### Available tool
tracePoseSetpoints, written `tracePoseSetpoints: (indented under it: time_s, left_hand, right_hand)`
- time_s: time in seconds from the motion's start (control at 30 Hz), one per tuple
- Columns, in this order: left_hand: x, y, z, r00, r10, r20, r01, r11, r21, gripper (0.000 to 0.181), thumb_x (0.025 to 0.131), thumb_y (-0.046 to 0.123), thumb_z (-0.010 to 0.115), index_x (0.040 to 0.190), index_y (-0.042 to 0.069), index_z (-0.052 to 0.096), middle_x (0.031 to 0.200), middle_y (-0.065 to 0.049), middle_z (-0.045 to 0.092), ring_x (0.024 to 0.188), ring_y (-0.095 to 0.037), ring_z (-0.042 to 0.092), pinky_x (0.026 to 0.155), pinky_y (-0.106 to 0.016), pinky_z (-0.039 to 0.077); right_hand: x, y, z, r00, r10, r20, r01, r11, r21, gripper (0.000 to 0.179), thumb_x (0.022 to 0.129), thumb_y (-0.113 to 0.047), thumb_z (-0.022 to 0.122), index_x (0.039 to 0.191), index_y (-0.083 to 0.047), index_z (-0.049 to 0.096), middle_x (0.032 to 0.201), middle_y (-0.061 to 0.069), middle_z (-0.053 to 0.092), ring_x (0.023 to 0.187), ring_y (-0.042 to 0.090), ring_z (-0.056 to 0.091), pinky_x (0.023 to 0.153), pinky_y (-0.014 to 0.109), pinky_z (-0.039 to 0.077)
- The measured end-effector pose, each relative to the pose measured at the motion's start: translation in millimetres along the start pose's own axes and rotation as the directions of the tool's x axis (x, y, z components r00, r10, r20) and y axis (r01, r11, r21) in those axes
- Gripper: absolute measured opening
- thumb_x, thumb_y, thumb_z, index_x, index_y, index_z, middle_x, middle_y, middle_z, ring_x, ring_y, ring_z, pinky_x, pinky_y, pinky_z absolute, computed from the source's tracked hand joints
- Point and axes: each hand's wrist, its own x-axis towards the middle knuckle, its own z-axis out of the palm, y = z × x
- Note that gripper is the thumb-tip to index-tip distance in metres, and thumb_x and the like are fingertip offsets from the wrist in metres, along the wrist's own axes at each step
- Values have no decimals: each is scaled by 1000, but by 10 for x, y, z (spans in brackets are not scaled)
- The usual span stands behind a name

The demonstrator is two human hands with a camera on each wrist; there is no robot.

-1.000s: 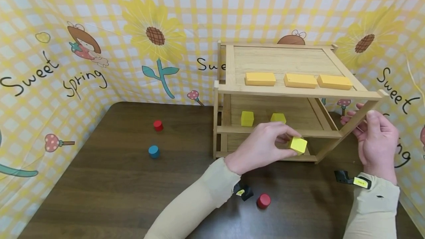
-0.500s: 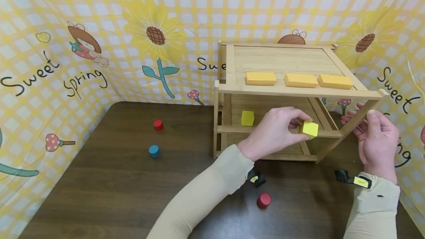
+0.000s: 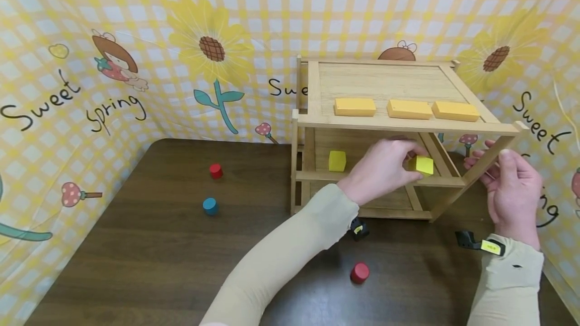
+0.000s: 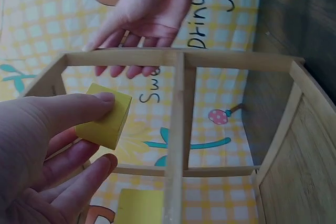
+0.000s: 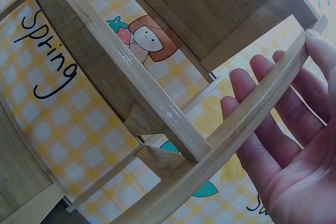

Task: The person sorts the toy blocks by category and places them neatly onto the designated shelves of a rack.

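- The left hand pinches a yellow cube between thumb and fingers.
- The right hand is at the near right post of a wooden rack, fingers passing behind the post and thumb on the other side; how firmly it holds cannot be told.
- The pinched cube is at the right part of the middle shelf, below the top shelf; in the left wrist view a gap shows between it and the shelf's rail.
- Another yellow cube sits on the left part of the middle shelf.
- Along the near side of the top shelf lie three yellow-orange blocks: a left block, a middle block and a right block, the last two close together.
- On the dark table, left of the rack, a red cylinder stands on the far side of a blue cylinder, the two apart.
- A second red cylinder stands nearer, in front of the rack and right of the left sleeve.
- Yellow-and-white checked cloth with printed flowers hangs behind.
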Motion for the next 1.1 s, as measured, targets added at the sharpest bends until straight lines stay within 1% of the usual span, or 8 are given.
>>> tracePoseSetpoints:
  time_s: [0.13,0.23,0.33,0.53,0.7,0.8,0.93,1.1]
  left_hand:
    - [61,-8,43,999,-22,34,21,999,32,33,91,22,81,122,13,72,108,8,69,88,3,58,78,-9,45]
    - [129,2,76,995,-62,73,59,997,52,35,92,25,79,125,15,71,111,10,69,89,3,58,80,-9,45]
    - [192,11,111,992,-85,91,77,993,88,37,92,27,79,127,17,70,113,10,68,91,3,58,79,-9,45]
    - [259,-4,193,994,-82,74,66,979,195,41,92,31,79,129,18,69,121,10,67,97,1,61,80,-9,45]
    - [273,-31,231,992,-106,64,89,969,231,41,92,33,78,130,19,68,124,11,66,103,-1,61,84,-9,45]
    - [280,-41,239,990,-125,65,103,957,271,41,92,36,78,130,23,68,124,13,66,103,-1,61,79,-11,46]
    - [288,-51,247,988,-142,62,117,944,308,40,91,39,78,129,28,69,120,16,67,96,0,61,67,-12,46]
    - [300,-62,272,990,-133,51,108,938,330,40,91,41,78,128,28,70,117,16,68,91,1,60,65,-12,45]
  right_hand:
    - [-1,2,-1,1000,3,1,-3,1000,20,42,101,-12,66,123,23,57,96,25,72,81,31,73,75,35,61]
    - [-1,-2,-7,1000,3,2,-3,1000,25,42,100,-12,66,123,23,57,95,25,72,82,31,73,75,35,61]
    - [0,-3,-13,1000,-1,7,1,1000,25,42,101,-11,66,124,23,56,95,25,72,82,31,73,75,36,61]
    - [8,6,-20,1000,-8,27,7,999,32,42,101,-10,65,123,24,55,96,26,71,83,32,73,75,36,61]
    - [1,14,-25,999,-9,36,8,1000,28,43,101,-11,64,124,24,55,95,26,71,81,32,73,76,36,61]
    - [-1,16,-28,999,-11,39,10,1000,17,42,102,-11,64,124,24,56,94,25,72,81,31,73,76,36,61]
    - [0,14,-26,999,-5,38,5,1000,10,42,102,-12,64,124,23,56,95,25,72,81,31,73,76,36,61]
    - [0,9,-21,1000,2,32,-3,1000,28,42,101,-11,64,124,24,56,95,27,71,80,33,73,75,36,61]
